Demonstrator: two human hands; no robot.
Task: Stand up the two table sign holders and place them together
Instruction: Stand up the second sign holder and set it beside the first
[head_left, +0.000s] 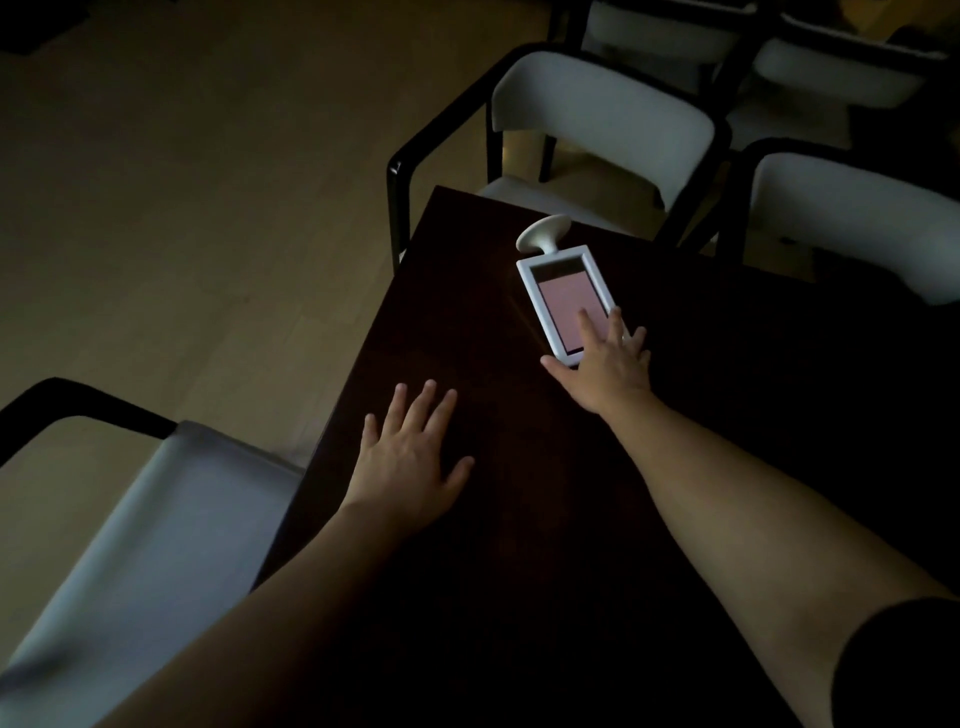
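One white table sign holder (557, 280) lies flat on the dark wooden table (519, 519), near the far left corner. Its round foot (543, 232) points away from me and a pink card fills its frame. My right hand (605, 364) rests on the near end of the frame, fingers spread over it and thumb at the corner, not closed around it. My left hand (410, 457) lies flat on the tabletop, fingers apart, holding nothing, a little nearer and to the left. No second holder is visible; the right side of the table is very dark.
White-cushioned chairs with black frames stand around the table: one (602, 119) beyond the far edge, another (852, 218) at the far right, one (145, 530) at my left. The table's left edge runs beside my left hand. Wooden floor lies to the left.
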